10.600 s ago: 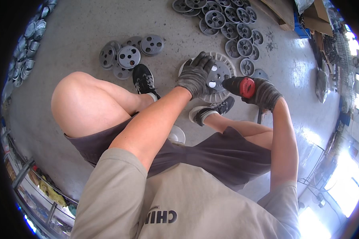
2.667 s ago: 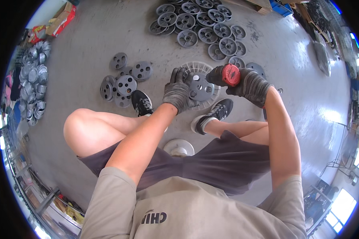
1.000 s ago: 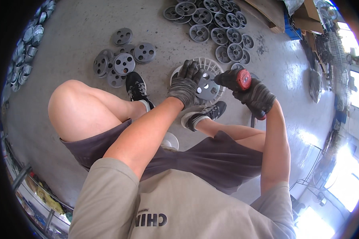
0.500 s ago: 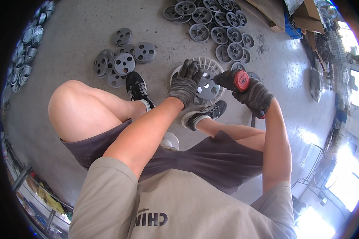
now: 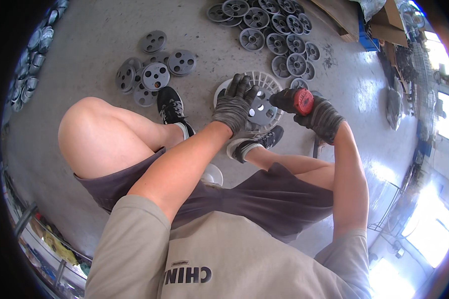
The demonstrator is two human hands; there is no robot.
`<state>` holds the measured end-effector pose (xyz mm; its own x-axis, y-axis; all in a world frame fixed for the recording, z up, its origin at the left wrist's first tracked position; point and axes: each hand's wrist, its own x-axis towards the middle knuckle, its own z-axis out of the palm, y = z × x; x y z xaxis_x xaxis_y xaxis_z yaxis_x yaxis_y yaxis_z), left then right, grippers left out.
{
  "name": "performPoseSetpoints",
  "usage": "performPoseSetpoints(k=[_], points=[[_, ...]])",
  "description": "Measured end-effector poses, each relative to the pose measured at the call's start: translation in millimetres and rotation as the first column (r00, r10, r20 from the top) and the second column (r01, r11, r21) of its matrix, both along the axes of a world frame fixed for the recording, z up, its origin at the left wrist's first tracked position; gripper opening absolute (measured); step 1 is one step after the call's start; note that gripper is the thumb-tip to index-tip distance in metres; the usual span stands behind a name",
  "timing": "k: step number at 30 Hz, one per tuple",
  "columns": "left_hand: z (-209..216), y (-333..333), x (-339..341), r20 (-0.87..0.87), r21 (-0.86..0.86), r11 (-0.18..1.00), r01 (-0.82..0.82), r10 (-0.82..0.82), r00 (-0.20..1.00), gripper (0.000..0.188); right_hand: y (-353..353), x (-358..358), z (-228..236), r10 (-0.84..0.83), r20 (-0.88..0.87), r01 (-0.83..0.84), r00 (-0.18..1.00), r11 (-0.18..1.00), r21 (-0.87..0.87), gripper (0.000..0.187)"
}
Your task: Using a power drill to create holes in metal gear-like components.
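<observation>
Gloved left hand [image 5: 233, 105] presses flat, fingers spread, on the white slotted plastic disc with grey metal plate [image 5: 258, 102] between the feet; right hand [image 5: 320, 115] grips a red-capped tool [image 5: 295, 101]. Disc looks light, stiff; hold the rim.

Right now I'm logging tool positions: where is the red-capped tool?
In the head view, upper right of centre: the red-capped tool sits in the gloved right hand, its tip at the grey disc under the left hand.
</observation>
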<state>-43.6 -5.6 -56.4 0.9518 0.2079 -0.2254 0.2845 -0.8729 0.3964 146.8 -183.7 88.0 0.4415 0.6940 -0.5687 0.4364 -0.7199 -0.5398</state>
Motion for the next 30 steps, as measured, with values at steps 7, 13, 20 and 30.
performPoseSetpoints(k=[7,13,20,30], points=[[7,2,0,-0.046,-0.046,0.999,-0.005,0.003,0.999,0.126,-5,13,-14,0.097,0.07,-0.101,0.993,0.994,0.047,0.05],[-4,0,0,0.003,-0.066,0.997,-0.04,0.04,0.999,0.119,-9,21,-27,0.113,0.079,-0.117,0.99,0.992,0.04,0.045],[-2,0,0,-0.018,-0.065,0.998,-0.026,0.025,1.0,0.119,-7,23,-25,0.143,0.103,-0.148,0.984,0.988,0.044,0.044],[7,1,-2,-0.059,-0.064,0.998,-0.025,0.022,0.998,0.124,-5,21,-19,0.176,0.14,-0.178,0.975,0.984,0.004,0.042]])
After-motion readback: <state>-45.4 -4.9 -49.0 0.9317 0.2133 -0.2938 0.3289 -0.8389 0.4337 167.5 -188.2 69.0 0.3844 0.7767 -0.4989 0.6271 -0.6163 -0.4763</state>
